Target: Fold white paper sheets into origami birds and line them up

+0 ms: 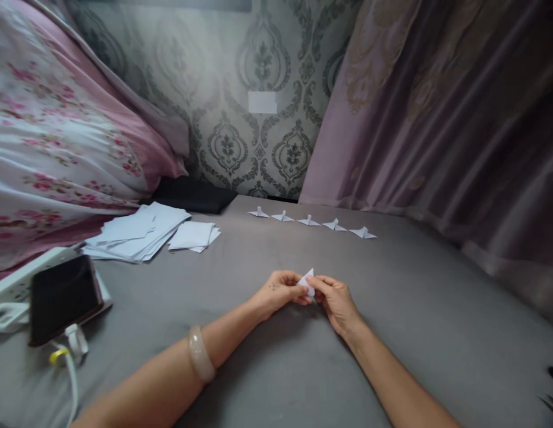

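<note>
White folded paper point(310, 279) is grasped by the left hand point(283, 289) and right hand point(338, 299); at their twelve o'clock lie five paper figures point(309, 221).

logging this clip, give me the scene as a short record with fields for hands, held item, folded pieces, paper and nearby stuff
left hand: pinching the held item
right hand: pinching it too
held item: small white folded paper, pointed at top
finished-looking row: five white folded paper pieces, beyond the hands
paper supply: large white paper pile, smaller white paper pile right of it
far left: black-screened device, white power strip
surface: flat grey
</note>
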A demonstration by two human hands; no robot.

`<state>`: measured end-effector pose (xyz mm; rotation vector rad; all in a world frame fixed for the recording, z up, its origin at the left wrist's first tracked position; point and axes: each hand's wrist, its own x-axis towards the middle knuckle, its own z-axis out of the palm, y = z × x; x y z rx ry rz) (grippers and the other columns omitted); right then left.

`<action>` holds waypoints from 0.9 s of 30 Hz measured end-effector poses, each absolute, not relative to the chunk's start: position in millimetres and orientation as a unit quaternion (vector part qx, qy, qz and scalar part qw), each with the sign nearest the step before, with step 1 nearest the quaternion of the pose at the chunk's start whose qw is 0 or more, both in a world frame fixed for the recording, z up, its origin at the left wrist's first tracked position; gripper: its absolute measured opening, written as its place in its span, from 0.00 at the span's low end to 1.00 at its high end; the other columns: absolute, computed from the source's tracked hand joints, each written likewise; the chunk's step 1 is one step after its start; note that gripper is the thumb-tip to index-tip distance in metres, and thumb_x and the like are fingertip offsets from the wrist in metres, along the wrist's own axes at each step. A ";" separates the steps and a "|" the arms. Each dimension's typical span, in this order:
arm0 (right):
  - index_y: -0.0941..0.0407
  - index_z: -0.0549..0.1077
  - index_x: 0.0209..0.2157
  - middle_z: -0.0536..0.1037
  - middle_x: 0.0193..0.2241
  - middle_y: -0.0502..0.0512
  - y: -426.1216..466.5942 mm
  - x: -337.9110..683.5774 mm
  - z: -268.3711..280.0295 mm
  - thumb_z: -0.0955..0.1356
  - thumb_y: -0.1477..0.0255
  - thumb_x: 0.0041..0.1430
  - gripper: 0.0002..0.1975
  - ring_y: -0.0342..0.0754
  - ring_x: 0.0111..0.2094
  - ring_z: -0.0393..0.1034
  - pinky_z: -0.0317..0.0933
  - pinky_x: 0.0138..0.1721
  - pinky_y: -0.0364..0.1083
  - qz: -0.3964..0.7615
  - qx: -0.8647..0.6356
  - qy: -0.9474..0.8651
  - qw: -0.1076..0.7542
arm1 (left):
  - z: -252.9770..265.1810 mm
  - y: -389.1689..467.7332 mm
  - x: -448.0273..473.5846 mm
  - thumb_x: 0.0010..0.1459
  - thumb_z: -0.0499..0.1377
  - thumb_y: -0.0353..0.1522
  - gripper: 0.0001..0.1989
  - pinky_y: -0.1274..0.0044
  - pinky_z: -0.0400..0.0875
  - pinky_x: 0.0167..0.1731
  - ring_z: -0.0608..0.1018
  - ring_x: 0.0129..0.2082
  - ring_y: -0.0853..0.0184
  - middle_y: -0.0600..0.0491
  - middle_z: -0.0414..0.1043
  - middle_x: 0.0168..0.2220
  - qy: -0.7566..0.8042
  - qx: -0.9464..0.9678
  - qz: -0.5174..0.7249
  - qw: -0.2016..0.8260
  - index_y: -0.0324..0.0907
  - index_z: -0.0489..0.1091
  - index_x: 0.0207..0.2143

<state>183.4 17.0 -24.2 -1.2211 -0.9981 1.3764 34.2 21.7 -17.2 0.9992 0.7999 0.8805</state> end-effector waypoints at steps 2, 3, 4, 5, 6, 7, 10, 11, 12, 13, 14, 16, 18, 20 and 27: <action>0.60 0.74 0.19 0.62 0.14 0.45 17.0 184.7 -25.0 0.75 0.63 0.41 0.14 0.38 0.19 0.51 0.44 0.22 0.41 0.570 -0.504 -0.416 0.498 | -18.9 22.0 35.6 0.38 0.70 0.40 0.21 0.77 0.72 0.31 0.78 0.25 0.68 0.49 0.76 0.25 0.361 0.452 0.389 0.717 0.33 0.72 0.30; 0.59 0.73 0.18 0.61 0.14 0.45 16.4 184.9 -24.4 0.74 0.62 0.41 0.15 0.38 0.19 0.50 0.44 0.22 0.41 0.571 -0.504 -0.417 0.497 | -19.8 21.9 36.2 0.38 0.70 0.41 0.22 0.77 0.72 0.30 0.77 0.24 0.69 0.49 0.75 0.24 0.361 0.450 0.388 0.719 0.33 0.72 0.30; 0.59 0.72 0.17 0.60 0.14 0.45 15.6 185.0 -23.4 0.74 0.62 0.41 0.16 0.38 0.19 0.49 0.43 0.22 0.42 0.570 -0.505 -0.417 0.496 | -20.5 21.7 36.7 0.37 0.70 0.42 0.22 0.77 0.72 0.30 0.77 0.24 0.69 0.50 0.75 0.24 0.360 0.448 0.389 0.720 0.33 0.72 0.29; 0.59 0.71 0.16 0.60 0.14 0.45 14.7 184.8 -22.2 0.74 0.61 0.41 0.16 0.38 0.19 0.49 0.43 0.22 0.42 0.569 -0.508 -0.416 0.495 | -21.2 21.4 37.2 0.38 0.69 0.42 0.22 0.77 0.72 0.29 0.77 0.23 0.69 0.50 0.75 0.23 0.359 0.445 0.391 0.721 0.33 0.72 0.29; 0.59 0.72 0.17 0.60 0.14 0.45 13.8 184.7 -21.0 0.74 0.61 0.41 0.17 0.38 0.19 0.49 0.43 0.22 0.42 0.567 -0.511 -0.416 0.494 | -21.6 21.0 37.6 0.38 0.69 0.43 0.23 0.77 0.72 0.28 0.77 0.23 0.69 0.50 0.74 0.23 0.357 0.444 0.393 0.722 0.33 0.72 0.29; 0.59 0.72 0.18 0.60 0.14 0.45 13.2 184.6 -20.2 0.75 0.61 0.41 0.16 0.38 0.20 0.49 0.43 0.22 0.42 0.565 -0.514 -0.416 0.493 | -21.9 20.6 38.1 0.39 0.68 0.45 0.23 0.77 0.72 0.27 0.77 0.22 0.69 0.50 0.74 0.22 0.360 0.441 0.397 0.720 0.33 0.72 0.29; 0.60 0.75 0.22 0.64 0.17 0.46 13.1 184.5 -19.9 0.75 0.60 0.41 0.16 0.38 0.21 0.51 0.44 0.23 0.42 0.561 -0.517 -0.417 0.494 | -22.0 19.4 39.6 0.40 0.67 0.48 0.25 0.79 0.70 0.23 0.76 0.19 0.70 0.52 0.72 0.19 0.374 0.439 0.404 0.710 0.33 0.72 0.28; 0.60 0.76 0.22 0.65 0.17 0.47 13.5 184.5 -20.3 0.75 0.60 0.40 0.16 0.38 0.21 0.51 0.45 0.23 0.42 0.561 -0.517 -0.417 0.494 | -21.8 19.1 40.0 0.39 0.67 0.48 0.25 0.79 0.70 0.22 0.75 0.19 0.70 0.52 0.71 0.19 0.379 0.440 0.409 0.704 0.33 0.71 0.27; 0.60 0.76 0.23 0.66 0.17 0.47 13.9 184.4 -20.9 0.75 0.60 0.40 0.16 0.39 0.21 0.51 0.45 0.23 0.42 0.562 -0.516 -0.418 0.493 | -21.7 18.8 40.4 0.39 0.66 0.49 0.26 0.80 0.69 0.21 0.75 0.18 0.70 0.53 0.71 0.18 0.385 0.441 0.411 0.699 0.34 0.71 0.26; 0.60 0.76 0.23 0.66 0.17 0.47 14.4 184.2 -21.4 0.75 0.60 0.40 0.16 0.39 0.20 0.52 0.45 0.23 0.42 0.562 -0.515 -0.420 0.492 | -21.6 18.6 40.8 0.38 0.66 0.50 0.26 0.80 0.69 0.20 0.75 0.17 0.70 0.53 0.70 0.17 0.393 0.444 0.414 0.691 0.34 0.70 0.26; 0.60 0.76 0.22 0.65 0.16 0.47 14.7 183.9 -21.7 0.75 0.60 0.41 0.16 0.39 0.20 0.52 0.45 0.22 0.42 0.562 -0.514 -0.421 0.492 | -21.5 18.5 41.2 0.39 0.65 0.51 0.26 0.80 0.68 0.20 0.74 0.17 0.70 0.53 0.70 0.16 0.401 0.447 0.415 0.684 0.34 0.70 0.25; 0.60 0.75 0.21 0.64 0.16 0.47 15.0 183.1 -21.8 0.75 0.60 0.41 0.16 0.39 0.20 0.52 0.44 0.22 0.42 0.562 -0.513 -0.422 0.493 | -21.3 18.6 41.8 0.39 0.65 0.51 0.26 0.80 0.67 0.19 0.74 0.16 0.70 0.53 0.69 0.15 0.414 0.453 0.414 0.672 0.35 0.69 0.23; 0.60 0.74 0.20 0.64 0.16 0.47 14.9 182.2 -21.1 0.75 0.59 0.40 0.17 0.39 0.19 0.52 0.45 0.21 0.42 0.557 -0.515 -0.417 0.500 | -21.4 19.0 42.2 0.40 0.64 0.52 0.26 0.80 0.67 0.18 0.74 0.16 0.69 0.53 0.68 0.15 0.421 0.456 0.414 0.666 0.35 0.68 0.23; 0.60 0.73 0.19 0.64 0.16 0.47 15.2 181.6 -20.5 0.75 0.59 0.39 0.18 0.38 0.19 0.52 0.46 0.20 0.42 0.551 -0.519 -0.413 0.506 | -22.3 19.6 42.0 0.41 0.64 0.52 0.26 0.80 0.66 0.17 0.74 0.16 0.69 0.54 0.68 0.14 0.422 0.455 0.417 0.665 0.35 0.68 0.23; 0.59 0.75 0.22 0.67 0.16 0.48 22.2 182.7 -21.4 0.77 0.60 0.34 0.18 0.39 0.19 0.56 0.50 0.20 0.41 0.569 -0.511 -0.356 0.537 | -30.7 24.5 36.2 0.35 0.71 0.42 0.24 0.75 0.73 0.34 0.78 0.26 0.68 0.51 0.75 0.24 0.348 0.458 0.412 0.707 0.34 0.72 0.31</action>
